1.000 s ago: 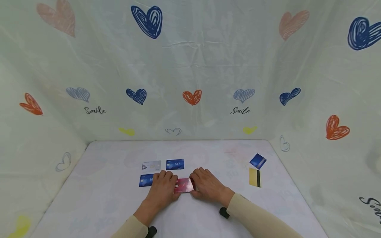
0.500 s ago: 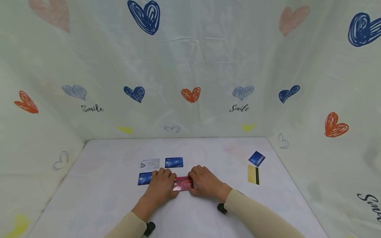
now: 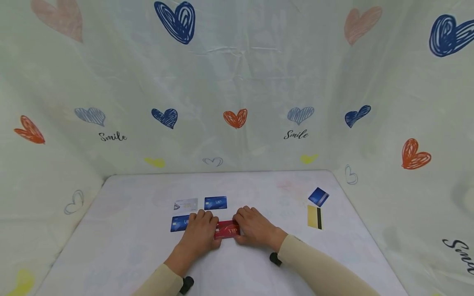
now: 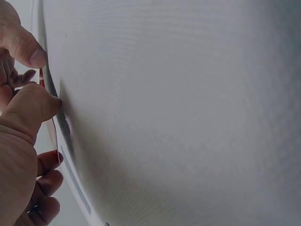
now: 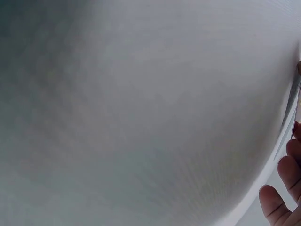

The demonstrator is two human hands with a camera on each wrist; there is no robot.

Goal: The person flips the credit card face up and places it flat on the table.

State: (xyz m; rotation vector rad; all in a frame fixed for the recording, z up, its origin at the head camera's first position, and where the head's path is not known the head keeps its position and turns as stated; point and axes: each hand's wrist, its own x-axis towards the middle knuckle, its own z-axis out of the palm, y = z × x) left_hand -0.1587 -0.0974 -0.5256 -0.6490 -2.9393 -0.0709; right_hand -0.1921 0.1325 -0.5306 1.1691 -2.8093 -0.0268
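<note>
between two hands [image 3: 200, 230] [image 3: 256, 228], one red card [image 3: 226, 230]

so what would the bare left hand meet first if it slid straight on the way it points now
Likely the fully visible blue rectangular VIP card, lying on the white table just beyond the left hand; depth there is hard to judge.

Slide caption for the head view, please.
Left hand and right hand hold a red rectangular VIP card between them at a white table, a gold, black-striped card lying off right.
</note>
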